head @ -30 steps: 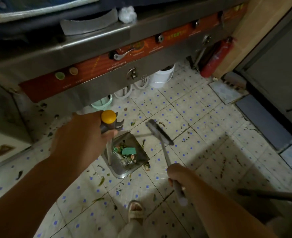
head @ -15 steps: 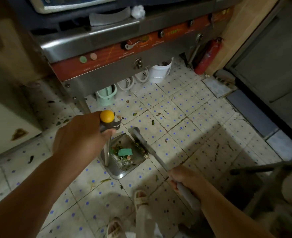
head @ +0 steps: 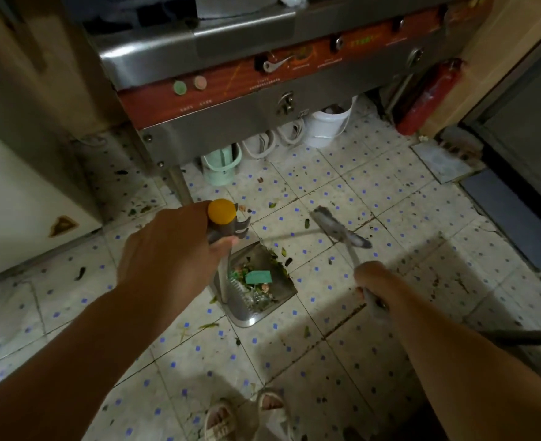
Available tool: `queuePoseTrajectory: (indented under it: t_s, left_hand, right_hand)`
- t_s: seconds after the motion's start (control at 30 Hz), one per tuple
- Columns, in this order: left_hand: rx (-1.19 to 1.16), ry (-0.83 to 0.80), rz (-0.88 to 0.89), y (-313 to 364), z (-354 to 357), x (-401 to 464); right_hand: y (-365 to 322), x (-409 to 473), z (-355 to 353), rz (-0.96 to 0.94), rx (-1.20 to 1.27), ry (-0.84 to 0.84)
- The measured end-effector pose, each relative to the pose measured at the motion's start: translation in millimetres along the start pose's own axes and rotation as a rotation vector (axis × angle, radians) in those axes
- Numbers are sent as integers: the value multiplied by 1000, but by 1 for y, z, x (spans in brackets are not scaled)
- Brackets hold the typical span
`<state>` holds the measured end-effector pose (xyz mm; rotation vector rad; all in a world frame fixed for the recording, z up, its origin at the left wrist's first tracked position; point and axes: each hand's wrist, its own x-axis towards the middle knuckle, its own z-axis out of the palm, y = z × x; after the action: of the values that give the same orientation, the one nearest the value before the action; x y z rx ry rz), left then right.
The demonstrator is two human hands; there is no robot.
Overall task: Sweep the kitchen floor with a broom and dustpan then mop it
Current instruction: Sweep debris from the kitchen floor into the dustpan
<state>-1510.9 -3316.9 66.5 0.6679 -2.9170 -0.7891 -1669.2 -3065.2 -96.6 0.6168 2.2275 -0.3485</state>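
Sandalled feet (head: 246, 418) stand at the bottom edge on the floor (head: 342, 361), pale tiles dotted with blue and strewn with green and brown scraps.

Both forearms reach forward from the lower corners. Nearer on the right, the right hand (head: 372, 280) is curled around the thin handle of the broom (head: 342, 229); the handle runs up and away from the fist to a grey brush head that looks blurred and sits to the right of the dustpan's mouth, whether touching the tiles I cannot tell.

To the left, the left hand (head: 170, 249) is wrapped around the top of the upright dustpan handle (head: 223, 268), just below its orange-yellow cap (head: 221, 211). Under it the metal dustpan (head: 256, 296) sits on the floor between the two hands, holding vegetable bits and a small teal card (head: 258, 276). More green scraps lie just at its open edge.

Farther off, a steel cooker (head: 231, 122) with a red control strip spans the view. Beneath it stand a mint-green bin (head: 219, 168), white jugs (head: 275, 141) and a white bucket (head: 326, 125). A red fire extinguisher (head: 428, 97) leans at the far right.
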Motion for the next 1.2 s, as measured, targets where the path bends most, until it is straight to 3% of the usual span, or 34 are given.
queuePoseTrajectory:
  t_s: [0.17,0.3,0.43,0.7,0.8,1.03,1.2]
  left_hand:
    - [2,-32,12,-2,9,-1]
    - [33,-11,19,3,-1,-10]
    - [16,39,46,3,-18,-25]
    - [37,84,-25,-10,-46,-36]
    - [46,101,-47,-10,-53,-32]
    - [68,88,-104,-9,-53,5]
    - [85,70,-179,-5,-42,49]
  right_hand:
    - [10,1,39,-62,-99,7]
    - [32,-39,64,-128,-200,-121]
    - [40,-83,55,-235,-267,-247]
    - [40,-137,16,-205,-328,-237]
    - [26,-135,1,-225,-279,-191]
    - [-49,-82,-29,-120,137,-186]
    - [-120,-29,-49,-204,47,-119]
